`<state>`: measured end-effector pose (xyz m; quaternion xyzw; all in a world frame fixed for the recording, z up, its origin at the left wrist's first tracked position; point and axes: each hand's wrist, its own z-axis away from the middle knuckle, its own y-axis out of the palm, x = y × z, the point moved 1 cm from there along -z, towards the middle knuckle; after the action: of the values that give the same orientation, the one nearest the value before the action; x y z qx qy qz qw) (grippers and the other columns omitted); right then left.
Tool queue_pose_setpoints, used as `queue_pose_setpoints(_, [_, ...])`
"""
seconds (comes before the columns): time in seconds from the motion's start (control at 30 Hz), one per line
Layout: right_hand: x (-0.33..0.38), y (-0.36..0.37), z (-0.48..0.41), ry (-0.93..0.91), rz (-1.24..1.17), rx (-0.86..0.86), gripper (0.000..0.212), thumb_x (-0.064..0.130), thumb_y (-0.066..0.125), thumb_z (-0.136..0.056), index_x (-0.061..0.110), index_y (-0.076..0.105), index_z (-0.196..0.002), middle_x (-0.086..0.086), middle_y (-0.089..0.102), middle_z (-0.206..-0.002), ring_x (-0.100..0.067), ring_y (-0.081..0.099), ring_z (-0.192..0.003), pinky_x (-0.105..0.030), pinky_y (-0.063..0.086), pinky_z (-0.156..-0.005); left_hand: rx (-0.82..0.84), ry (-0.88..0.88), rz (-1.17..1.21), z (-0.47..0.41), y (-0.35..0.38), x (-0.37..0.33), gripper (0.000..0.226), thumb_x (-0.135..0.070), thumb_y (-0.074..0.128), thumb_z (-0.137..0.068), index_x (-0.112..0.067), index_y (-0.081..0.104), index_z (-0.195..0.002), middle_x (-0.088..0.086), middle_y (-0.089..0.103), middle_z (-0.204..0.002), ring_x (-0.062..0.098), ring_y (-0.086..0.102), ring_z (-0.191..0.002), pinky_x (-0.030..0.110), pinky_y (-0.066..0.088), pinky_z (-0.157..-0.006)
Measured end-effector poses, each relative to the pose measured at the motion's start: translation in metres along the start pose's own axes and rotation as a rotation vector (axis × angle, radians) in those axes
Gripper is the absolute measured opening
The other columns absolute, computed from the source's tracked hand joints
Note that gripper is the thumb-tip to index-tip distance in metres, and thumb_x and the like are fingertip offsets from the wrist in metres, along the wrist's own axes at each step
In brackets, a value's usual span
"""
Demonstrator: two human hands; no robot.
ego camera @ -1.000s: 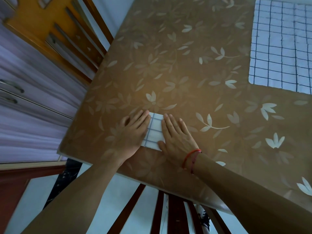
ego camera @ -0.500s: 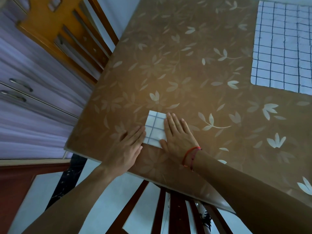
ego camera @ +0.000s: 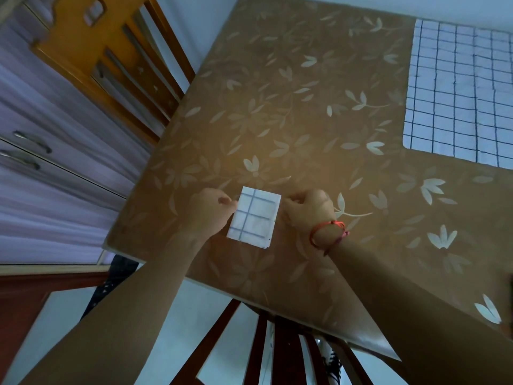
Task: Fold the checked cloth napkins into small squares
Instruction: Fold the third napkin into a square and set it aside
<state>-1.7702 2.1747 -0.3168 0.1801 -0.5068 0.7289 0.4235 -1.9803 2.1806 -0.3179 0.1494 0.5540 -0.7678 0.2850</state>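
The folded napkin (ego camera: 254,218), a small checked rectangle, lies flat near the worktop's (ego camera: 305,120) front edge. It looks light and soft, likely to spring open, and is best pinched at its side edges. The left hand (ego camera: 209,215), fingers curled, pinches its left edge. The right hand (ego camera: 308,209) curls at the far right corner, grip unclear. More checked cloth (ego camera: 458,93) lies spread well apart.

Dim, soft light; wide-angle bending at edges.
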Motion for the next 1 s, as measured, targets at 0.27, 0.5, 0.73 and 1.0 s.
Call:
queue_pose_setpoints(0.27, [-0.002, 0.012, 0.003, 0.201, -0.041, 0.176, 0.018, 0.013, 0.06, -0.076, 0.003, 0.072, -0.067, -0.012, 0.07, -0.057, -0.021, 0.069, -0.049, -0.038, 0.061, -0.056, -0.01, -0.025, -0.04, 0.003, 0.005, -0.003, 0.018, -0.023, 0.071, -0.082, -0.011, 0.073, -0.069, 0.002, 0.068, -0.063, 0.014, 0.064, -0.061, 0.037, 0.058, -0.063])
queue_pose_setpoints(0.5, [0.005, 0.017, -0.005, 0.24, -0.085, 0.172, 0.008, 0.003, 0.063, -0.073, 0.0, 0.071, -0.073, -0.014, 0.071, -0.061, -0.025, 0.07, -0.051, -0.04, 0.06, -0.052, 0.001, -0.011, -0.063, 0.004, 0.012, -0.003, 0.019, -0.018, 0.07, -0.08, -0.002, 0.072, -0.07, 0.017, 0.069, -0.071, 0.029, 0.066, -0.067, 0.041, 0.057, -0.063])
queue_pose_setpoints(0.73, [0.0, 0.019, 0.004, 0.245, -0.15, 0.148, 0.009, 0.0, 0.064, -0.076, 0.003, 0.071, -0.072, -0.013, 0.071, -0.063, -0.025, 0.07, -0.052, -0.037, 0.06, -0.05, -0.035, -0.019, -0.02, 0.004, 0.012, -0.006, 0.009, -0.016, 0.071, -0.083, -0.009, 0.074, -0.078, -0.001, 0.068, -0.07, 0.007, 0.059, -0.064, 0.015, 0.041, -0.053])
queue_pose_setpoints(1.0, [-0.005, 0.022, 0.001, 0.235, -0.179, 0.127, 0.012, 0.001, 0.065, -0.074, 0.008, 0.07, -0.064, -0.01, 0.071, -0.059, -0.025, 0.07, -0.052, -0.039, 0.06, -0.052, -0.056, -0.02, -0.019, 0.004, 0.013, -0.004, 0.007, -0.016, 0.072, -0.082, -0.012, 0.075, -0.078, -0.008, 0.062, -0.065, 0.001, 0.055, -0.062, 0.013, 0.038, -0.053])
